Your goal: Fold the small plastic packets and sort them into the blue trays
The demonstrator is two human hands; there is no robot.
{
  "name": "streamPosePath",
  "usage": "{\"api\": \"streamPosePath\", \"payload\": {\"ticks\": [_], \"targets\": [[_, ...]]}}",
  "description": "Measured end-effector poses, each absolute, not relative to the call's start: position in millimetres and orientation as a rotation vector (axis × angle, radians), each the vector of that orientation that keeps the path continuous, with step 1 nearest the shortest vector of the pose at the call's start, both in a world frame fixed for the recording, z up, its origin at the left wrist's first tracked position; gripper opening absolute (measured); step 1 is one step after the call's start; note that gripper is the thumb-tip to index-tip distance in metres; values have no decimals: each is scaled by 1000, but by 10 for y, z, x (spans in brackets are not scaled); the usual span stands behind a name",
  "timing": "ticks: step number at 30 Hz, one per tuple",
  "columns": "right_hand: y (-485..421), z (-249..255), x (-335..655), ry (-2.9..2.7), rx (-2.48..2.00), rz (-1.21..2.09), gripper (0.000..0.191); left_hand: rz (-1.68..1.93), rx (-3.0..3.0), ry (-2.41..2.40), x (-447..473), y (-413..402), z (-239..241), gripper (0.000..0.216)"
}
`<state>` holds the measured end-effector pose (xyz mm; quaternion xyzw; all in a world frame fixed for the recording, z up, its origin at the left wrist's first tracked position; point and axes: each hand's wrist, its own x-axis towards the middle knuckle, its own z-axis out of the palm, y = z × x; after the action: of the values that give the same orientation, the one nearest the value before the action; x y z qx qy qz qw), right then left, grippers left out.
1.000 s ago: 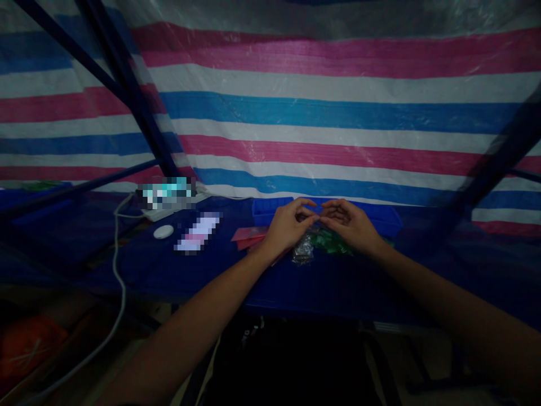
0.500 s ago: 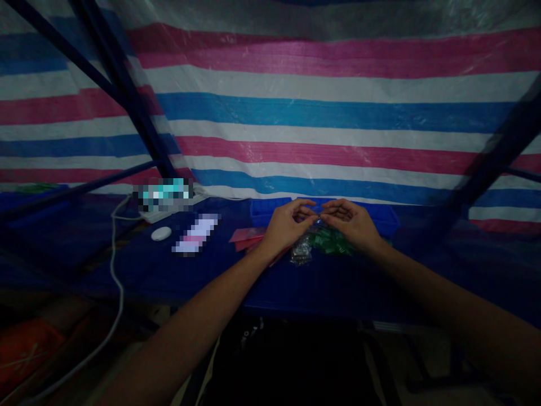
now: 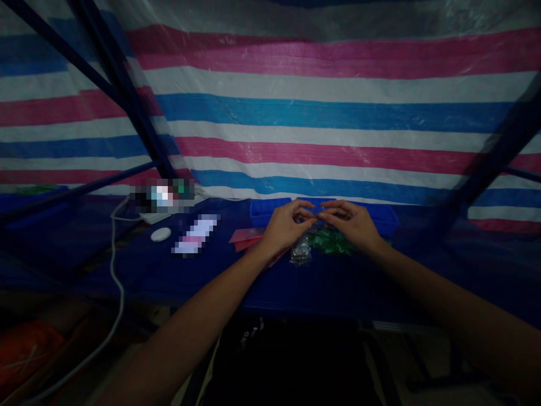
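Note:
My left hand point(image 3: 291, 223) and my right hand point(image 3: 349, 220) meet fingertip to fingertip above the table, thumbs and fingers pinched. Whatever lies between the fingertips is too small and dark to name. Just below them are a heap of green pieces point(image 3: 332, 242), which look like small plastic packets, and a clear plastic bag point(image 3: 301, 252) with something shiny inside. Red plastic sheets or bags point(image 3: 245, 238) lie partly under my left wrist. Behind the hands stand blue bins point(image 3: 264, 210), partly covered by the fingers.
On the blue table point(image 3: 169, 276) to the left lie a blurred-out phone-like thing point(image 3: 196, 235) and a white round object point(image 3: 161, 234). A white power strip point(image 3: 169, 211) sits behind them, its cable point(image 3: 114, 254) hanging over the edge. Dark metal poles point(image 3: 131, 107) and a striped tarp point(image 3: 316, 113) close off the back.
Both hands stay in nearly the same place. My right fingertips have shifted slightly left, towards the left hand. The things on the table have not moved.

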<state>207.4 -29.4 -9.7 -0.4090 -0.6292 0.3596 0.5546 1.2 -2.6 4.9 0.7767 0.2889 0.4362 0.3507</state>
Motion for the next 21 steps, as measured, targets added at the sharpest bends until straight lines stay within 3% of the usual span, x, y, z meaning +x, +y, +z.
{"api": "streamPosePath", "payload": {"ticks": [21], "targets": [[-250, -127, 2071, -1440, -883, 883, 38, 1159, 1994, 756, 10, -2, 56, 35]]}}
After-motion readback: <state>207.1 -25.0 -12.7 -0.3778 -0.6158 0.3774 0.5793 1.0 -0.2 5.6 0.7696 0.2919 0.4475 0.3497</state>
